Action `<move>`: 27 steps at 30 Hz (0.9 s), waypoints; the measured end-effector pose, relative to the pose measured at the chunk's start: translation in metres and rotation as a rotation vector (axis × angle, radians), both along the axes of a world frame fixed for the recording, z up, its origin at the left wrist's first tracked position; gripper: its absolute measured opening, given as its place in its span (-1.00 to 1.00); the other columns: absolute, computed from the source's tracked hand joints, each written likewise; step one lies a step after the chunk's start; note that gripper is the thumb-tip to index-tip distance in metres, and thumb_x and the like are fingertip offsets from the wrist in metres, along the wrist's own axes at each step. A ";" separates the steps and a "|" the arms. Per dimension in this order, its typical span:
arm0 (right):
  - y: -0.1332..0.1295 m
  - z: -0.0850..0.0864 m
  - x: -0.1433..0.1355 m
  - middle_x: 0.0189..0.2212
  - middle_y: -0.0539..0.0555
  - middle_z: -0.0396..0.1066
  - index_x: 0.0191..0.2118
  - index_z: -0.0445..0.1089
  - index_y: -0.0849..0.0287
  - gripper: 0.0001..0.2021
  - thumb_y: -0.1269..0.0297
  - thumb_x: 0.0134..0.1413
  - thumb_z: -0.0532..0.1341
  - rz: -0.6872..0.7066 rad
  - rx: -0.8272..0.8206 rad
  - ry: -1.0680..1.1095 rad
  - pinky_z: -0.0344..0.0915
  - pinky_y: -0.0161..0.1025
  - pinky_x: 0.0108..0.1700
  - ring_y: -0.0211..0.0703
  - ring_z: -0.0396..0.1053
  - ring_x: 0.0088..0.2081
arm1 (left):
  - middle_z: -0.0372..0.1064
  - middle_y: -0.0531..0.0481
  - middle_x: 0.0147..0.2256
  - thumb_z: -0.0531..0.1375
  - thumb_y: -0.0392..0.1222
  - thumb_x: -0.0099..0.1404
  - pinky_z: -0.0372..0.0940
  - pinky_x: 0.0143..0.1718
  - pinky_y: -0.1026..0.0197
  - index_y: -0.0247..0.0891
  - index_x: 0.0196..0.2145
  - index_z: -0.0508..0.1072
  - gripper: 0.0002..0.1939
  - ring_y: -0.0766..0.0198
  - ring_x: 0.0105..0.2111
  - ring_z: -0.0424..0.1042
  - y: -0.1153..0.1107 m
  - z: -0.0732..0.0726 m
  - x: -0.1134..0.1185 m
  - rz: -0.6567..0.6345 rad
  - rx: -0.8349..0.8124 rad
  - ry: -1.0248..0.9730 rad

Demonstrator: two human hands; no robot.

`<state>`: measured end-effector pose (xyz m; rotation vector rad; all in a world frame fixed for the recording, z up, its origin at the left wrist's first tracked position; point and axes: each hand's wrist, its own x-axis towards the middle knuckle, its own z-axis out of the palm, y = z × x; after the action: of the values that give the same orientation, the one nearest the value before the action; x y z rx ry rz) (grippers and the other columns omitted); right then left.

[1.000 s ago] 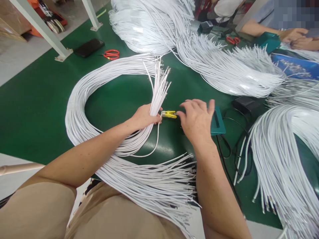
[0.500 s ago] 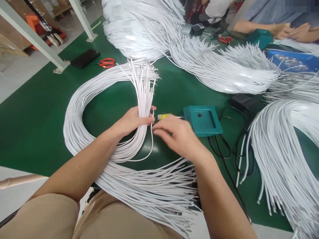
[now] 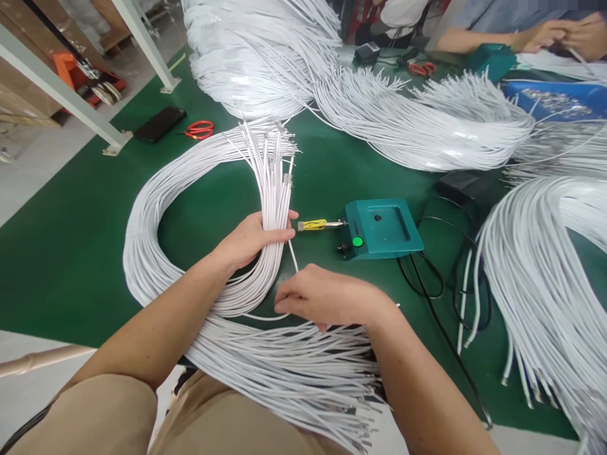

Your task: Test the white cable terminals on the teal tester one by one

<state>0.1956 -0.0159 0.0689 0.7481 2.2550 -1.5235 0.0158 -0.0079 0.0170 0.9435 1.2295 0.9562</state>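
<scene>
The fingers of the left hand point(image 3: 249, 239) are grasping a bundle of white cables point(image 3: 275, 212), which is fanning out above them into tipped ends. One loose cable point(image 3: 293, 256) is passing behind the bent fingers of the right hand point(image 3: 327, 294), and I cannot tell whether they are pinching it. Just right of the left fingers, a yellow clip point(image 3: 313, 225) is pointing from a teal device point(image 3: 391, 230) on the green counter point(image 3: 327, 174).
</scene>
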 end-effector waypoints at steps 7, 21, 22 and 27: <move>0.000 0.001 0.001 -0.63 -0.12 0.33 -0.18 0.42 0.19 -0.73 0.22 0.14 0.04 0.121 -0.267 0.051 0.29 -0.39 -0.56 -0.33 0.34 -0.69 | 0.45 -0.02 -0.27 0.41 -0.16 -0.06 0.28 -0.19 0.19 -0.27 -0.15 0.50 -0.54 0.26 -0.28 0.39 -0.001 0.004 0.000 -0.005 0.014 -0.002; 0.032 -0.027 0.005 -0.58 -0.09 0.31 -0.41 0.38 0.19 -0.79 0.13 -0.03 0.29 -1.077 0.117 0.592 0.06 -0.41 -0.65 -0.44 0.11 -0.66 | 0.47 -0.03 -0.39 0.39 -0.07 -0.03 0.29 -0.21 0.16 -0.32 -0.37 0.49 -0.68 0.22 -0.35 0.43 -0.009 0.003 0.012 -0.173 0.072 0.144; 0.031 -0.027 0.003 -0.58 -0.08 0.33 -0.45 0.38 0.20 -0.79 0.15 -0.04 0.29 -1.070 0.097 0.603 0.05 -0.41 -0.63 -0.44 0.12 -0.65 | 0.48 -0.04 -0.37 0.38 -0.07 -0.01 0.30 -0.20 0.16 -0.32 -0.36 0.48 -0.68 0.22 -0.32 0.44 -0.008 0.003 0.012 -0.151 0.060 0.061; 0.026 -0.025 -0.003 -0.57 -0.06 0.36 -0.46 0.39 0.21 -0.77 0.14 -0.08 0.32 -1.030 -0.027 0.595 0.06 -0.39 -0.58 -0.41 0.16 -0.60 | 0.45 -0.01 -0.38 0.41 -0.15 -0.04 0.31 -0.31 0.25 -0.32 -0.34 0.44 -0.67 0.30 -0.37 0.43 -0.006 0.001 0.011 -0.058 0.021 -0.148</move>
<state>0.1926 0.0102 0.0434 1.8355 2.3102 -2.4657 0.0266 -0.0135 0.0177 0.9038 1.0639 0.9773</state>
